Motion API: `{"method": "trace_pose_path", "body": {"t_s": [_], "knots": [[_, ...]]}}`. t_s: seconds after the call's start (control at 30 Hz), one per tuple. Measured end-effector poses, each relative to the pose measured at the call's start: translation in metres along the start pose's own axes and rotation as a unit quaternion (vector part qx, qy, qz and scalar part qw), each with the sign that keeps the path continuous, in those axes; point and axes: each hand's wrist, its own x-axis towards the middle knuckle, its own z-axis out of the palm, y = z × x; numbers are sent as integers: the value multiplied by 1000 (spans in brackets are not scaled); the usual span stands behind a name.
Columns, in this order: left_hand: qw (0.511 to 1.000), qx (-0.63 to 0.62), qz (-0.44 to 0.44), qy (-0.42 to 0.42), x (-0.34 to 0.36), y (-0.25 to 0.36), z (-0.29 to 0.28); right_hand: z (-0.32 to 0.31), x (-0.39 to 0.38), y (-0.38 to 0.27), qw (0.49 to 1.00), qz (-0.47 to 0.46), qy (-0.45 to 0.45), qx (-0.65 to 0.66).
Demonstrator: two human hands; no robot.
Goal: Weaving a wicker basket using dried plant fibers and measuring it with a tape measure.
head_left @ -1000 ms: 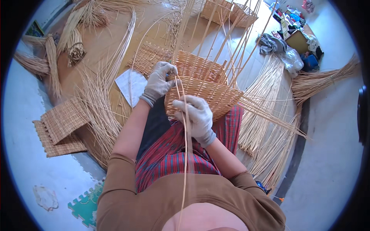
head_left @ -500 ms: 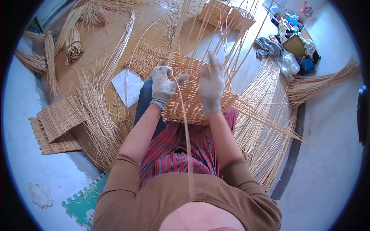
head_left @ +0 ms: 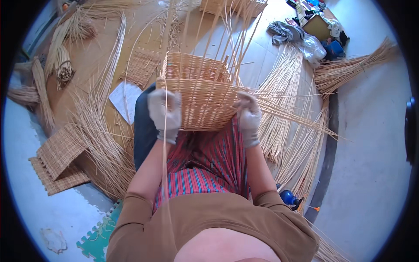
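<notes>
My left hand (head_left: 165, 114), in a pale glove and blurred, grips the lower left side of a half-woven wicker basket (head_left: 200, 102) on my lap. A long cane strand (head_left: 164, 166) hangs from that corner past the hand toward my chest. My right hand (head_left: 248, 118), also gloved, has its fingers curled on the basket's right edge. Upright stakes rise from the weave, and more loose canes stick out to the right beside my right hand. The striped red cloth (head_left: 200, 179) lies under the basket.
Cane bundles (head_left: 283, 87) lie on both sides. Woven mats (head_left: 59, 153) are at the left, another mat (head_left: 139, 65) beside a white sheet (head_left: 122, 100) ahead. More baskets (head_left: 231, 8) stand at the back. A pile of bags and cloth (head_left: 314, 48) sits back right, a green foam mat (head_left: 98, 233) lower left.
Both hands have moved apart to the basket's two sides, the left one lower. The right hand left the strand, rose, then took the right edge. The basket now appears further left and more level.
</notes>
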Motion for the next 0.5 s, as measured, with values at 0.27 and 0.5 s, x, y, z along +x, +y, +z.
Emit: {"method": "trace_pose_path", "body": {"t_s": [0.27, 0.5], "knots": [[916, 272, 99, -278, 3, 62, 77, 54, 114, -59, 801, -376, 73, -459], [866, 364, 95, -329, 23, 74, 78, -36, 36, -29, 977, 126, 153, -78]]}}
